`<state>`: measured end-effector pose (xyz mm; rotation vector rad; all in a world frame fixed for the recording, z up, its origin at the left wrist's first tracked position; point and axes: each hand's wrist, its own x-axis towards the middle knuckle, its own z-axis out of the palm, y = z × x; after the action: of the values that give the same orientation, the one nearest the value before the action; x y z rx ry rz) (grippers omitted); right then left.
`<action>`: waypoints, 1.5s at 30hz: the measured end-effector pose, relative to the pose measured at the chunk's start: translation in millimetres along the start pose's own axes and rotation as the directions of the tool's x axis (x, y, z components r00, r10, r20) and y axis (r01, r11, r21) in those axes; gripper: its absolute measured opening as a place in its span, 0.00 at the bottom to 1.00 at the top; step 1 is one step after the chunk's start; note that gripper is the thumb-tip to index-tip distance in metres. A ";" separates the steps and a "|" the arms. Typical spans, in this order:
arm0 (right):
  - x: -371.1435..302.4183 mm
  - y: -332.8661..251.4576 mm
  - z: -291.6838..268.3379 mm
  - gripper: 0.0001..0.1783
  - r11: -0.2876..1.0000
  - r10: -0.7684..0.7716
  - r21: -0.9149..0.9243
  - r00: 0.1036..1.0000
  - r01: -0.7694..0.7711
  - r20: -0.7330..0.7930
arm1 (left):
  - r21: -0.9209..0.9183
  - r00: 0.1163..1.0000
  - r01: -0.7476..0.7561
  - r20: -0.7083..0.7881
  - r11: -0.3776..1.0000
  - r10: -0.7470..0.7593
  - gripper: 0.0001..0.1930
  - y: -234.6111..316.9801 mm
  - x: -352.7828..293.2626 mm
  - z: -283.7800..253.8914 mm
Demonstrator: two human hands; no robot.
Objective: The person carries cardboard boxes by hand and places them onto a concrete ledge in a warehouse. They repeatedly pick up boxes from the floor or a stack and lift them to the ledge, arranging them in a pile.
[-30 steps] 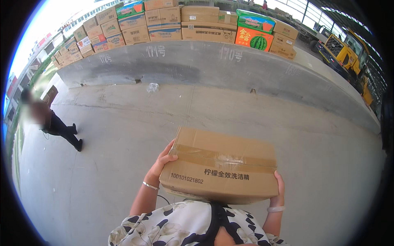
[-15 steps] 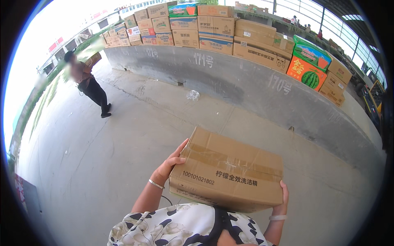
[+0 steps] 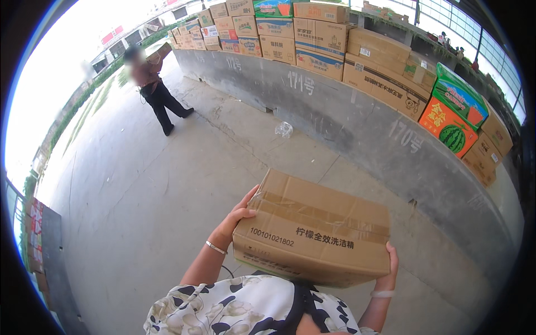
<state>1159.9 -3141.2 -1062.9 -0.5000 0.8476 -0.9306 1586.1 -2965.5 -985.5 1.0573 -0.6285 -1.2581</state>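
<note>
A brown cardboard box (image 3: 312, 223), taped along its top with printed black characters, is held up in front of my body. My left hand (image 3: 239, 219) grips its left end, thumb on the top edge and fingers along the side. At the opposite end my right hand (image 3: 392, 259) presses against the right side, with part of its fingers hidden behind the box. The box is slightly tilted, well above the concrete floor (image 3: 139, 223).
A long grey concrete platform (image 3: 335, 111) curves across the far side, bearing stacked cartons (image 3: 321, 39) and an orange watermelon-print box (image 3: 446, 127). A person (image 3: 153, 89) in dark trousers carries a box at far left. Clear crumpled plastic (image 3: 284, 129) lies on the floor.
The platform, cartons and person have shifted right in the picture as my view turned left. The person has taken a step. Both hands keep the box at nearly the same place before me.
</note>
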 end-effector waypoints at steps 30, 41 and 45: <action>445.0 -72.6 226.0 0.22 0.997 -0.077 0.008 0.976 0.080 -0.206 | -0.159 0.981 0.097 0.182 0.982 -0.068 0.43 149.7 570.8 -151.4; 591.2 -95.7 319.1 0.20 1.000 0.007 -0.004 0.986 -0.008 -0.168 | -0.107 0.997 0.041 0.063 0.993 -0.035 0.45 198.4 691.5 -199.8; 630.6 -126.0 329.0 0.19 1.000 0.005 0.006 0.985 -0.004 -0.170 | -0.119 0.998 0.022 0.066 0.993 -0.015 0.45 207.2 733.7 -183.8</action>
<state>1567.8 -3737.0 -1042.1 -0.4172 0.9992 -0.9810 2014.1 -3622.5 -994.5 0.9280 -0.5860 -1.3340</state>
